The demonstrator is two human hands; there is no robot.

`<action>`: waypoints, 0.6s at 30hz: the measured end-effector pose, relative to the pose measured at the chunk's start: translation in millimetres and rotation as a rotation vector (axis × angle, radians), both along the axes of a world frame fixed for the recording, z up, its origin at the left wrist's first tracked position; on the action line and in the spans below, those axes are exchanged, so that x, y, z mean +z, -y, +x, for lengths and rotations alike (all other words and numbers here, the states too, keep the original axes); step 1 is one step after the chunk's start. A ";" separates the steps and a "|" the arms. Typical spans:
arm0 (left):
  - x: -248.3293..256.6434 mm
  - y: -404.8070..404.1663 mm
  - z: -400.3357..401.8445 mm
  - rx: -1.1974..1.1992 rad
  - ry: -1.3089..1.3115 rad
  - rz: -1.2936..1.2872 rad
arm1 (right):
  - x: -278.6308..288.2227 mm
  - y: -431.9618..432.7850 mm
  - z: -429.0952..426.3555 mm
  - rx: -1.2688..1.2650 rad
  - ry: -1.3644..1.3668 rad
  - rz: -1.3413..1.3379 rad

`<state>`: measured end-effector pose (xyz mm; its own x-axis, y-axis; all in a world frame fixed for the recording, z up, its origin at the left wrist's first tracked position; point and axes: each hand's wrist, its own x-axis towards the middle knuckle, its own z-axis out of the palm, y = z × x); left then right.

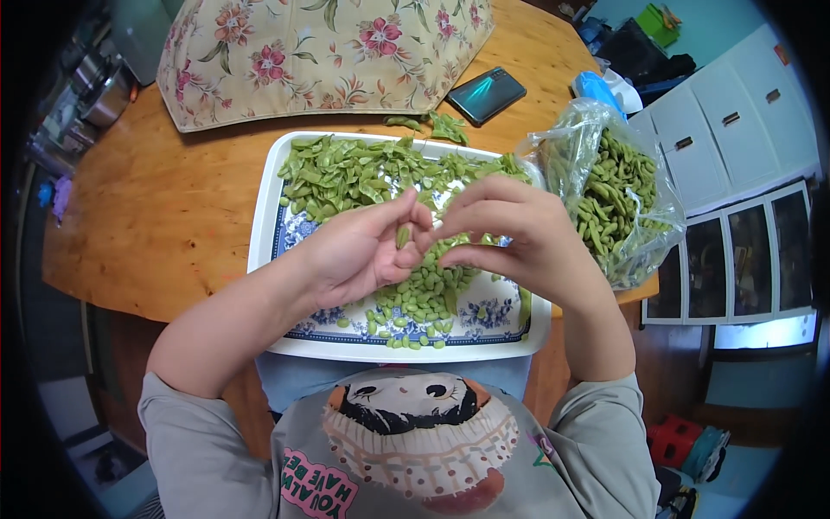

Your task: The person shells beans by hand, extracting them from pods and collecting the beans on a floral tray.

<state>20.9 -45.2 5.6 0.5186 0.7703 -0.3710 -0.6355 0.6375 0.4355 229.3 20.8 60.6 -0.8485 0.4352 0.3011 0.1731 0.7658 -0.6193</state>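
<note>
Over a white tray with a blue floral print (402, 354), my left hand (369, 250) is turned palm up, its curled fingers around a green bean pod (403, 237). My right hand (519, 227) comes in from the other side, fingertips close to the left fingers; whether they touch is unclear. A gap shows between its thumb and forefinger, and I see nothing held there. Shelled green beans (421, 298) lie heaped beneath both hands, with several loose ones toward the near rim. Flattened green pods (350, 168) cover the far part of the tray.
Right of the tray, a clear plastic bag (564, 156) holds many whole pods (613, 194). A smartphone (487, 95) and a floral-patterned cover (324, 58) lie beyond the tray on the wooden table (149, 194). A few pods (447, 128) rest beside the cover.
</note>
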 end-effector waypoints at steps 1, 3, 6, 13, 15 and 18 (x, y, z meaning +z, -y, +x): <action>-2.6 1.4 -2.2 0.034 -0.032 0.024 | -0.7 1.8 7.1 -0.020 0.036 0.009; -11.6 4.3 -9.1 0.100 -0.092 0.070 | -10.4 8.0 19.9 0.009 0.168 -0.062; -12.0 10.0 -13.8 0.176 -0.052 0.040 | -25.2 22.4 26.4 -0.050 0.281 -0.130; -6.5 18.6 -11.3 0.194 -0.160 0.097 | -37.3 35.3 24.9 -0.164 0.315 -0.288; -3.8 21.3 -6.8 0.180 -0.227 0.100 | -29.1 33.1 25.5 -0.239 0.347 -0.403; -2.0 24.1 -0.9 0.164 -0.297 0.115 | -31.0 29.3 27.1 -0.233 0.296 -0.324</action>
